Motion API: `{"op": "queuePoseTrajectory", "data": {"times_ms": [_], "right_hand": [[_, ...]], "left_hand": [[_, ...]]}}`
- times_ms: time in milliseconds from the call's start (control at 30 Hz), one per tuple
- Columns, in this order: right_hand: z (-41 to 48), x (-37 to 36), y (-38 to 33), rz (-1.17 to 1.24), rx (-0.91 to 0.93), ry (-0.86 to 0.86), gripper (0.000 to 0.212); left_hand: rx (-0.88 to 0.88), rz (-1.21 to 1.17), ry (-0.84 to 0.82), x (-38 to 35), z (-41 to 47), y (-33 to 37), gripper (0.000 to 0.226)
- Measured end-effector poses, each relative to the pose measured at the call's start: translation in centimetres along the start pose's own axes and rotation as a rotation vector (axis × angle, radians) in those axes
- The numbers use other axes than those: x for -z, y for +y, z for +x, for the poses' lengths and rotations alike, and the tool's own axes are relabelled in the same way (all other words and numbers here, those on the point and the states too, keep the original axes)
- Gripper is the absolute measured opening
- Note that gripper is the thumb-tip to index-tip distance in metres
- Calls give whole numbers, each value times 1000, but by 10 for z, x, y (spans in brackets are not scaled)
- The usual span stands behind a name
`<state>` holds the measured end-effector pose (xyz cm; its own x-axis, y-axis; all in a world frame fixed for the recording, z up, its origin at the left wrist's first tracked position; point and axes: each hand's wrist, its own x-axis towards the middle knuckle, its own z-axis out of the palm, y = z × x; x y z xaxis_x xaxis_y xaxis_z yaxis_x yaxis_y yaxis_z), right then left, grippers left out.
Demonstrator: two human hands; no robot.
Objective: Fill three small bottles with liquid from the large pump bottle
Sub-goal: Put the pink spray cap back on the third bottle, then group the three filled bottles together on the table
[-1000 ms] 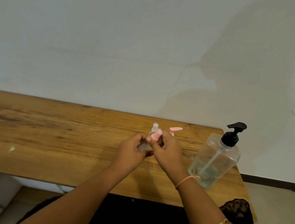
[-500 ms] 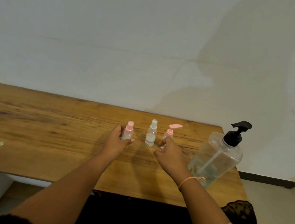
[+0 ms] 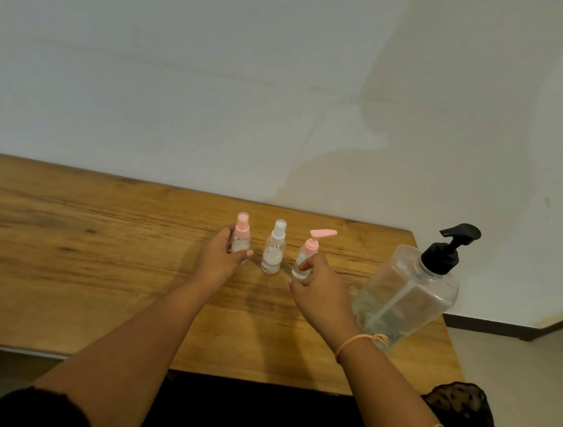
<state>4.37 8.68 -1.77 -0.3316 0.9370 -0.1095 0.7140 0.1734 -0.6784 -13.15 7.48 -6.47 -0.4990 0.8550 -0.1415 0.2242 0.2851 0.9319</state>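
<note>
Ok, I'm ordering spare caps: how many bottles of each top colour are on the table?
Pink-top bottles: 2
White-top bottle: 1
Black-top bottle: 1
Total: 4

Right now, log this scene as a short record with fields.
surface: wooden table
small bottles: three, upright, in a row
left hand: holds pink-capped spray bottle
middle: white-capped spray bottle, untouched
right hand: holds pink pump bottle
large pump bottle: upright at right, black pump, partly full
</note>
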Motion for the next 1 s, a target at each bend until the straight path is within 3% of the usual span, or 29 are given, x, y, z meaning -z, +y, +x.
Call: {"op": "queuePoseTrajectory", "data": {"times_ms": [267, 433, 600, 700, 800, 1000], "right_hand": [[-3, 0, -1, 14, -43, -26, 23], [-9, 5, 2, 39, -93, -49, 22], [-24, 16, 8, 65, -126, -90, 21], [-34, 28, 12, 89, -135, -96, 21], [-43, 40, 15, 84, -132, -121, 17], [-60, 72, 30, 70, -168, -117, 11]], "left_hand": [[35, -26, -19, 6, -3, 0, 93], [60, 60, 133, 7, -14, 13, 101], [131, 36, 459, 4, -47, 39, 75], [100, -51, 531, -11, -75, 52, 59], [71, -79, 458, -33, -105, 56, 50], [54, -136, -21, -73, -127, 48, 39]]}}
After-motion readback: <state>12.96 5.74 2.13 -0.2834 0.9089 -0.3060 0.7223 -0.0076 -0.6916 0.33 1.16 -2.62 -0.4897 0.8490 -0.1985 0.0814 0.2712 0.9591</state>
